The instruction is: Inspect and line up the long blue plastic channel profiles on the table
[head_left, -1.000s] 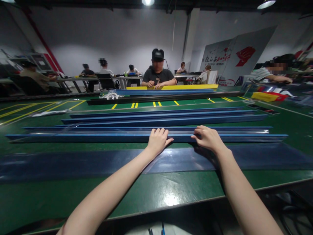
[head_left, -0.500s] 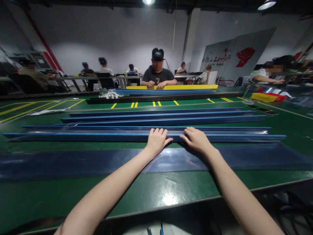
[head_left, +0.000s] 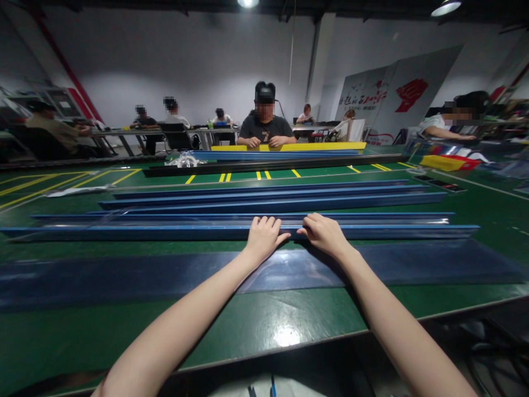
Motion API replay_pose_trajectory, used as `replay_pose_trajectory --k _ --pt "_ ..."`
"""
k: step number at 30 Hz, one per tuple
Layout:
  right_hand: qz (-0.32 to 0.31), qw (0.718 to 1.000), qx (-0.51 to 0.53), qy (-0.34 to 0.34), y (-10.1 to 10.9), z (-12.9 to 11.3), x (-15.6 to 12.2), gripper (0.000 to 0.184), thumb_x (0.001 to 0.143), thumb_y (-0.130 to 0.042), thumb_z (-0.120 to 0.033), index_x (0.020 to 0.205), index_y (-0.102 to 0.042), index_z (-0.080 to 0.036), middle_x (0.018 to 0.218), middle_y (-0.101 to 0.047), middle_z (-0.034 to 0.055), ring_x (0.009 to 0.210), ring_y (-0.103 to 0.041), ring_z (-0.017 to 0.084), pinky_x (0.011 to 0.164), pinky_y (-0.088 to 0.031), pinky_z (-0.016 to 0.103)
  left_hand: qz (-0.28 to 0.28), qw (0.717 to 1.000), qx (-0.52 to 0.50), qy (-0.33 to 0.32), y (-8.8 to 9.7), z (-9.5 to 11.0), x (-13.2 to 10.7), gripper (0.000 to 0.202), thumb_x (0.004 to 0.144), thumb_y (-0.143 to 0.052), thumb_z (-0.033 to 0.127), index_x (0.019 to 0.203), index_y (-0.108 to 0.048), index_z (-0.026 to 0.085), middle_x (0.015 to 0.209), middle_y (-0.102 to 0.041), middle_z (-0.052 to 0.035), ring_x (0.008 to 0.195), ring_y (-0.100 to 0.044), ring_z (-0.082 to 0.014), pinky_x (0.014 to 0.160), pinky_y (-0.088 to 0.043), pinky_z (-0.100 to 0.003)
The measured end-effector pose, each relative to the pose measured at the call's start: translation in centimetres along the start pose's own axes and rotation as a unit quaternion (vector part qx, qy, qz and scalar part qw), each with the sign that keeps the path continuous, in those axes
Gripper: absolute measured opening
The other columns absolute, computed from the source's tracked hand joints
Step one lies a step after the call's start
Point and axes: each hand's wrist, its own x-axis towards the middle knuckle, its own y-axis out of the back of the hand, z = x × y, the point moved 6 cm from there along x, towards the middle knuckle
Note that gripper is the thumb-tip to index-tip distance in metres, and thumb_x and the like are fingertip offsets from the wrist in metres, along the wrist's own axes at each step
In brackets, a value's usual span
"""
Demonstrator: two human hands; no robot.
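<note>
A long blue channel strip (head_left: 136, 232) lies across the green table (head_left: 124, 325), its open side up. My left hand (head_left: 263, 237) rests on its near edge, fingers curled over the rim and thumb out to the right. My right hand (head_left: 324, 234) grips the same edge just to the right, fingers bent over the rim. The two hands sit close together, thumbs nearly touching. A dark blue flat film strip (head_left: 413, 263) lies under my wrists, nearer to me.
Several more blue strips (head_left: 264, 199) lie parallel farther back. Beyond them are a black strip (head_left: 268, 165) and a yellow one (head_left: 289, 147), where a person in a dark shirt (head_left: 265, 128) sits. Other people work at tables behind and to the right.
My right hand has slid left along the blue strip's edge, closing the gap to my left hand. The left hand has stayed in place.
</note>
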Motion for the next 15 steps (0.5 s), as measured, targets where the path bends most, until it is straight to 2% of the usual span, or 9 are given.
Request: replay_pose_trajectory --k 9,15 --pt "-0.03 0.999 -0.009 -0.024 0.7 0.5 0.3 0.03 0.086 -0.046 -0.039 0.072 -0.06 -0.017 0.078 -0.063 0.006 0.075 -0.054 0.016 0.056 -0.026 0.026 0.0 1.0 -0.01 -0.026 0.0 0.3 0.0 0.034 0.084 -0.047 0.048 0.093 -0.056 0.016 0.088 -0.062 -0.0062 0.084 -0.054 -0.0217 0.073 -0.031 -0.034" --pt "-0.034 0.997 -0.003 -0.062 1.3 2.4 -0.8 0.031 0.083 -0.046 -0.04 0.068 -0.06 -0.018 0.077 -0.063 0.0053 0.07 -0.054 0.016 0.054 -0.024 0.025 0.009 0.999 -0.009 -0.041 0.0 0.4 0.0 0.031 0.085 -0.048 0.045 0.092 -0.056 0.016 0.09 -0.061 -0.0062 0.085 -0.053 -0.0214 0.073 -0.031 -0.034"
